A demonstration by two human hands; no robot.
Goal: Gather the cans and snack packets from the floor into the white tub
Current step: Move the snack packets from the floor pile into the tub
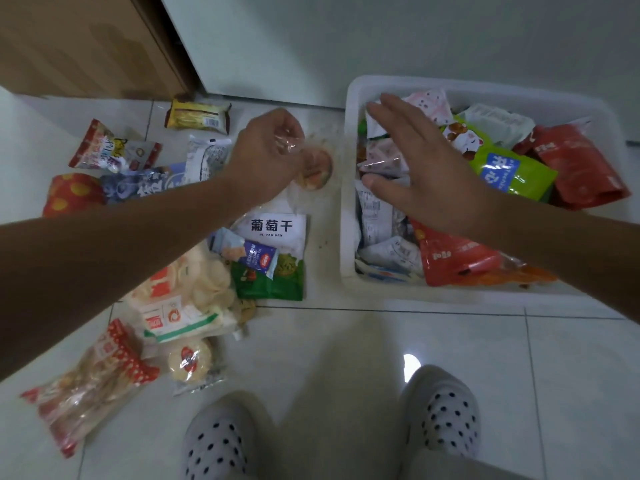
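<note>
Our left hand (pixel 270 147) is closed in a pinch on the top of a clear packet (pixel 313 168), which hangs just off the floor with something round and orange-pink inside. Our right hand (pixel 426 171) is open, fingers spread and holding nothing, and hovers over the near-left part of the white tub (pixel 349 202). The tub sits at three o'clock from the left hand, just beside the hanging packet, and is already well filled with packets. We judge the step in hand to be carrying this one packet across. The next move calls for a short swing toward three o'clock, a lift high enough to clear the rim, and the right hand moving aside or taking the packet. Much is not yet gathered: a raisin packet (pixel 277 251) at six o'clock from the left hand, a yellow packet (pixel 197 116) at ten o'clock, a big cracker bag (pixel 180 292) and a red-trimmed bag (pixel 90 382) toward seven o'clock. The clear packet is blurred, so we cannot name its contents. Our left forearm covers part of the floor pile, the right forearm hides the tub's near-right corner, and we see no cans anywhere. Spotted slippers (pixel 446 414) show at the bottom edge.
</note>
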